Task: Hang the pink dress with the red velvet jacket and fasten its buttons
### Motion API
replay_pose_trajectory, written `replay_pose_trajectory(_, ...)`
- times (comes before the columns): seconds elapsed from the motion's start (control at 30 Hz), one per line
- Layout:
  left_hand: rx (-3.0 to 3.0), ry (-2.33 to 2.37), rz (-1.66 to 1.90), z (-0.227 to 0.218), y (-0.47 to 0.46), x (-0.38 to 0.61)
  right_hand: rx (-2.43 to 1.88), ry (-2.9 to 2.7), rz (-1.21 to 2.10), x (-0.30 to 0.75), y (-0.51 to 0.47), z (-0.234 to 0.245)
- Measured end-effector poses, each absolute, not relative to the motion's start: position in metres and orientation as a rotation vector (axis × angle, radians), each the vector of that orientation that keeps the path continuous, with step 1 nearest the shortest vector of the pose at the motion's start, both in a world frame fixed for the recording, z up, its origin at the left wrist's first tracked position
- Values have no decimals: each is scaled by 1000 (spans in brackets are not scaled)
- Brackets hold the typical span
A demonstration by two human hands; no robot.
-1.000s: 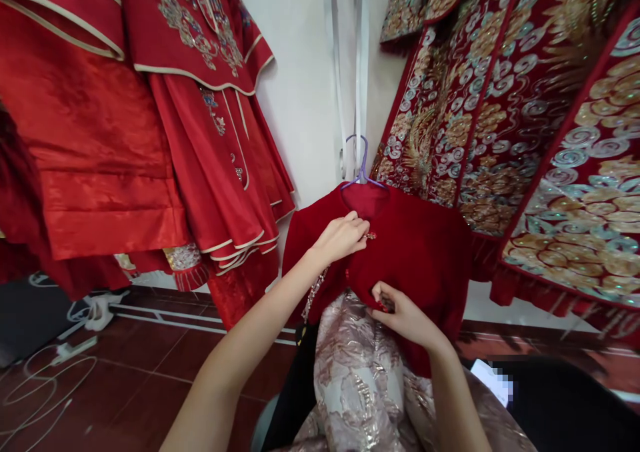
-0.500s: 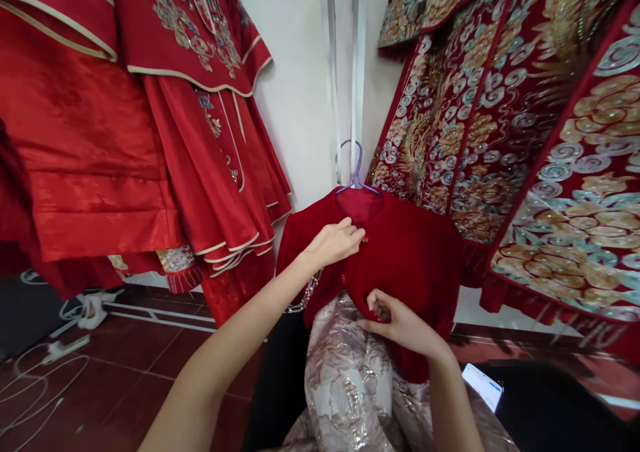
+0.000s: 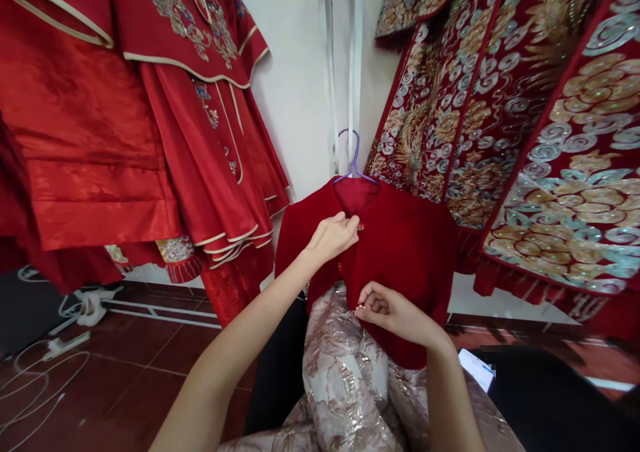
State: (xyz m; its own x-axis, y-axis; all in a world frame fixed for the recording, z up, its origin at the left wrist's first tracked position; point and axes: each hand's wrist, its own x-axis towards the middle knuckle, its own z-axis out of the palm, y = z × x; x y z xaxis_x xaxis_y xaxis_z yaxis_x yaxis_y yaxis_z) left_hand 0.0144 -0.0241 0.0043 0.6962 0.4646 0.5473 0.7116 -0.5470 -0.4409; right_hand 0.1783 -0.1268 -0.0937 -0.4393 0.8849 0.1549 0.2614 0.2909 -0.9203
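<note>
A dark red jacket point(image 3: 407, 239) hangs on a purple hanger point(image 3: 356, 151), its front facing me. My left hand point(image 3: 333, 235) is closed on the front edge of the jacket just below the neckline, beside a small red button point(image 3: 361, 227). Lower down, my right hand point(image 3: 387, 313) pinches the other front edge near the hem, with small beads or a button at its fingertips. Below the hem, shiny pinkish-grey patterned fabric point(image 3: 345, 379) spreads over my lap.
Red garments with pale trim point(image 3: 200, 139) hang at the left, heavily embroidered ones point(image 3: 565, 172) at the right. Behind the hanger stand white metal poles point(image 3: 356, 72). A lit phone point(image 3: 476, 370) lies at the lower right. White cables point(image 3: 47, 365) run over the tiled floor.
My right hand has moved left along the jacket, drawing its front edge inward so the panel hangs straighter. My left hand keeps its hold near the neckline. The view has shifted slightly.
</note>
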Motion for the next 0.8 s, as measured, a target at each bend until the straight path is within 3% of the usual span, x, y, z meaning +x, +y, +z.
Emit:
replay_pose_trajectory(0.63,-2347,-1054,-379,25,-35,9,-1041,-1962,974,181,-152,-80)
replay_pose_trajectory(0.7,-2332,-1030,-363,25,-34,9,-1074,-1899,758,179,-142,-73)
replay_pose_trajectory(0.8,-2181,-1110,-547,20,-34,10,-1305,-1443,174,164,-112,-51)
